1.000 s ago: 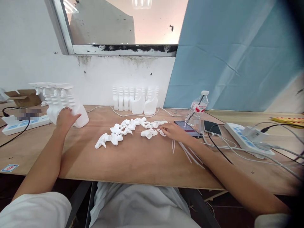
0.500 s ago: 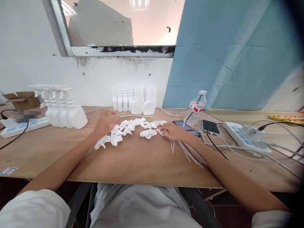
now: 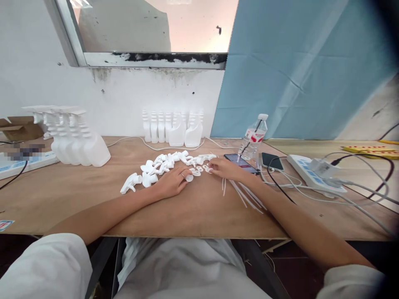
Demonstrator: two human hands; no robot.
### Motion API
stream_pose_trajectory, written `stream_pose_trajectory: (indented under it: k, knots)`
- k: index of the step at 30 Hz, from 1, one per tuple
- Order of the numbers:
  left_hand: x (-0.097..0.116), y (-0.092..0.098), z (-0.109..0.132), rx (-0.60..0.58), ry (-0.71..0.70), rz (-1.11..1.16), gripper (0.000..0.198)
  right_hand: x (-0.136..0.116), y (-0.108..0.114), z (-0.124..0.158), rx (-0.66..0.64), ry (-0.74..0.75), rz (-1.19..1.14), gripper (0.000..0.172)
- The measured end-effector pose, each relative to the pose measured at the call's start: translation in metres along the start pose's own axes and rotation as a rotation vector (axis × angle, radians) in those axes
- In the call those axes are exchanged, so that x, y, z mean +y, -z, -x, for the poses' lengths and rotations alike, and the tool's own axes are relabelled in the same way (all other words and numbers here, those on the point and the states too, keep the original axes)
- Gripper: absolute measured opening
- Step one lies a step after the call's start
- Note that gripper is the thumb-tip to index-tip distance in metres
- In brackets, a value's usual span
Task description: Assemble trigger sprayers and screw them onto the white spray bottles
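My left hand (image 3: 172, 183) lies on the wooden table (image 3: 187, 211) with its fingers curled over a white trigger spray head (image 3: 189, 177) at the near edge of a pile of trigger spray heads (image 3: 162, 165). My right hand (image 3: 223, 169) rests just right of the pile, fingertips pinched on a small white ring (image 3: 208, 168) among a few such rings. Thin white dip tubes (image 3: 245, 196) lie under and beside my right wrist.
Assembled spray bottles (image 3: 77, 141) stand at the left, headless bottles (image 3: 171, 128) along the back wall. A water bottle (image 3: 254, 139), two phones (image 3: 241, 162) (image 3: 271, 161), a power strip (image 3: 314, 176) with cables and a cardboard box (image 3: 18, 128) also occupy the table.
My left hand left the assembled bottles, crossed right over the pile and closed on a trigger head. The right hand stayed at the rings. The view tilted slightly down.
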State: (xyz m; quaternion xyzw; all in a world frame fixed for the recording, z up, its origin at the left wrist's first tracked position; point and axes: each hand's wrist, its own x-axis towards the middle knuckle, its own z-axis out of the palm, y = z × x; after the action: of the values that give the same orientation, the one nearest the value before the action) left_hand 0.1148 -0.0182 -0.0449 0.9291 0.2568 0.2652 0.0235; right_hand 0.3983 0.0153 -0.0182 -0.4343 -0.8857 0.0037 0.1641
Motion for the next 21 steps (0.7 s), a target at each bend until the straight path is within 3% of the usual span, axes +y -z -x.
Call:
stream_pose_trajectory:
  k: [4,7,13,21]
  knots:
    - [0.004,0.004,0.004,0.026,0.082,0.089,0.031,-0.006,-0.002,0.001,0.049,-0.016,-0.052,0.011]
    - [0.008,0.007,0.004,0.051,0.188,0.277,0.031,-0.016,-0.004,0.001,0.139,-0.023,-0.118,0.014]
    - [0.009,0.008,0.004,0.040,0.268,0.645,0.030,-0.056,-0.001,0.003,0.349,0.070,-0.245,0.017]
    - [0.005,0.005,0.004,-0.024,0.245,0.742,0.038,-0.083,-0.009,0.006,0.297,0.399,-0.258,0.020]
